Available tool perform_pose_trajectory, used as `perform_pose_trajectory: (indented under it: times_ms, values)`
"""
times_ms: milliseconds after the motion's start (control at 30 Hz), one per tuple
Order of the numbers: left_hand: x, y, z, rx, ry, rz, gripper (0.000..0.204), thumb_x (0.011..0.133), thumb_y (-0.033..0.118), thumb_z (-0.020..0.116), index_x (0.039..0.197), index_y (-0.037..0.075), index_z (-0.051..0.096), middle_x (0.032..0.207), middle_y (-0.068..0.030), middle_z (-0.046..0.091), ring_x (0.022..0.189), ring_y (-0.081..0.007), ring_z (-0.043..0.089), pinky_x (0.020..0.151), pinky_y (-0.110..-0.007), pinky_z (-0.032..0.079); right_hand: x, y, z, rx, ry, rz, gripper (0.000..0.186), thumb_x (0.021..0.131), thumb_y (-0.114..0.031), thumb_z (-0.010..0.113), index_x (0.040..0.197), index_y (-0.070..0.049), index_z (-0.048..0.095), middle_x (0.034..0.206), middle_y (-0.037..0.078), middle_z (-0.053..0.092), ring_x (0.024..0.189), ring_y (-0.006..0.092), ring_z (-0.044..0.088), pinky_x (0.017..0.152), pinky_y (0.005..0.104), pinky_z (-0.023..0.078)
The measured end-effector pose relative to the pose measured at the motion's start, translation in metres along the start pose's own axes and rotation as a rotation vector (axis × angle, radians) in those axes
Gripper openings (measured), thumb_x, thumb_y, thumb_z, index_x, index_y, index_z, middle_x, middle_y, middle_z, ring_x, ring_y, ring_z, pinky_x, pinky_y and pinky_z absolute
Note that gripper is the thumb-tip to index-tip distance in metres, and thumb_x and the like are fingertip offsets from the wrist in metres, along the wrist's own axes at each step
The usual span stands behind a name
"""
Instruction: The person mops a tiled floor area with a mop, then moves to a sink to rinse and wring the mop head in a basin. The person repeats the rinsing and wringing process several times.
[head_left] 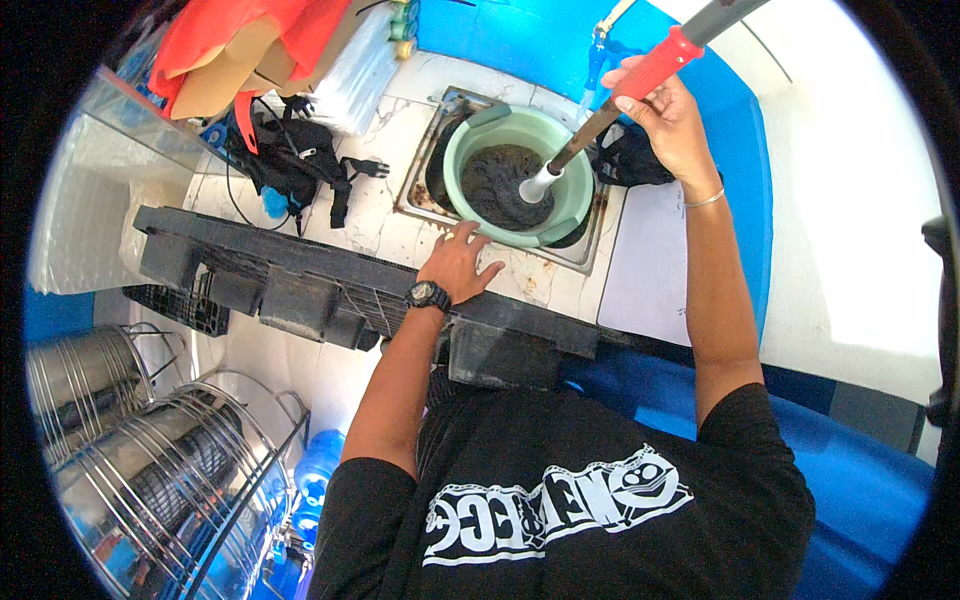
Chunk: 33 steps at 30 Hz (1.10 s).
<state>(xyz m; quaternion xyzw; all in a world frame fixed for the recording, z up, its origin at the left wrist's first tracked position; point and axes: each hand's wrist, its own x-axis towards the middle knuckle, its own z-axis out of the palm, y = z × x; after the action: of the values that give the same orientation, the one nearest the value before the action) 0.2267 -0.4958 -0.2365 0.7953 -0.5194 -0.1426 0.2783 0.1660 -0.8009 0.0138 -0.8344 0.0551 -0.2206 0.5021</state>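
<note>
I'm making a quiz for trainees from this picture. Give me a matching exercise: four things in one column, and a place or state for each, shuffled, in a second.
Things:
1. right hand
2. left hand
3. mop head
4. black bag

Places or states:
A. lies flat on the counter edge beside the sink
B. sits dark and wet inside the green bucket
C. grips the red part of the mop handle
D. lies on the white counter, left of the sink

Pairs: 1-C, 2-A, 3-B, 4-D
</note>
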Motion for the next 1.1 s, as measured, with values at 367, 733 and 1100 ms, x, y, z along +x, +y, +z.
perform_pose_trajectory:
  times_ms: [367,733,1100]
  values:
    - [0.001,0.001,0.001,0.024,-0.015,-0.008,0.050,0.093,0.045,0.070,0.129,0.009,0.067,0.143,-0.0207,0.054,0.128,-0.0392,0.057,0.108,-0.055,0.046,0.027,-0.052,-0.045,-0.371,0.554,-0.299,0.056,0.081,-0.019,0.092,0.123,0.003,0.062,0.108,0.011,0.074,0.098,0.0178,0.070,0.087,0.0300,0.055]
    - [0.000,0.003,0.001,0.055,-0.014,-0.053,0.046,0.093,0.044,0.070,0.121,0.008,0.071,0.140,-0.0191,0.058,0.121,-0.0393,0.062,0.104,-0.052,0.049,-0.014,0.017,-0.003,0.018,0.109,-0.064,0.048,0.096,0.002,0.070,0.138,0.002,0.046,0.124,0.018,0.069,0.120,0.0262,0.067,0.104,0.0389,0.054]
    - [-0.002,0.006,0.006,0.076,0.053,-0.104,0.039,0.092,0.042,0.072,0.113,0.009,0.073,0.134,-0.0168,0.062,0.113,-0.0395,0.066,0.101,-0.048,0.052,0.008,-0.025,-0.009,-0.152,0.426,-0.280,0.047,0.084,-0.001,0.081,0.122,-0.001,0.054,0.094,0.004,0.064,0.081,0.0132,0.065,0.069,0.0288,0.056]
